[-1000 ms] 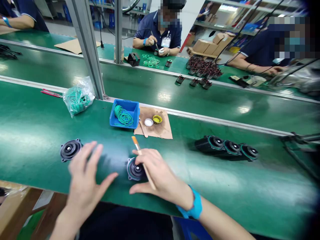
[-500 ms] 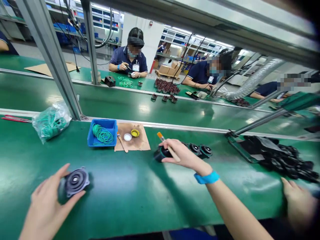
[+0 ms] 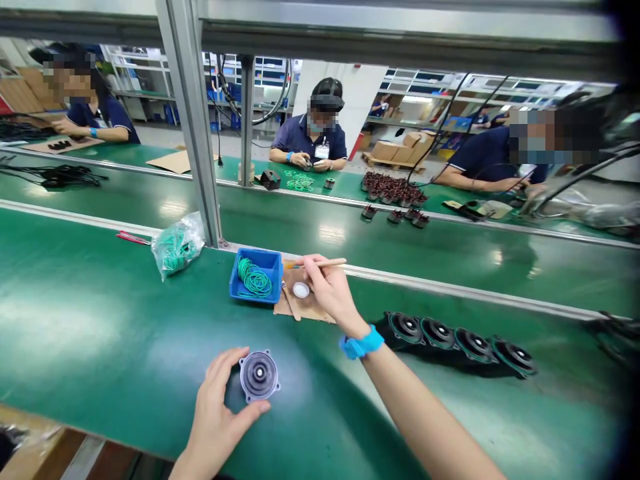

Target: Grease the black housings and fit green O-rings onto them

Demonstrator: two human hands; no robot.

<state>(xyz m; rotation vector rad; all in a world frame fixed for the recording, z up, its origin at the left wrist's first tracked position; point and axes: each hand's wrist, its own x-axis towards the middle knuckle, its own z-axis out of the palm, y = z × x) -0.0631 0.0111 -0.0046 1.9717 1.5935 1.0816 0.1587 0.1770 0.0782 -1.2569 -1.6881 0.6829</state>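
Observation:
My left hand (image 3: 223, 400) has its thumb and fingers round a dark round motor-like part (image 3: 259, 375) with a stepped centre and small lugs on its rim. Pinched in my right hand (image 3: 327, 287) is a small brush (image 3: 324, 263) with a wooden handle and orange bristles, held above the piece of cardboard (image 3: 285, 308). A white round lid or dish (image 3: 301, 290) lies on that cardboard, along with a second wooden-handled brush (image 3: 291, 303). My right hand covers part of the cardboard. To its right stands a row of several similar black parts (image 3: 440, 331) with green rings.
Left of the cardboard sits a blue bin (image 3: 255, 298) of green rings (image 3: 256, 279). A plastic bag (image 3: 177, 243) of green rings lies by a metal post (image 3: 193, 133), near red-handled tweezers (image 3: 134, 238). Co-workers (image 3: 309, 137) sit across the green bench.
My right hand has left the black part at the row's left end and moved over the cardboard with the brush. My left hand still holds its part. The view has swung left.

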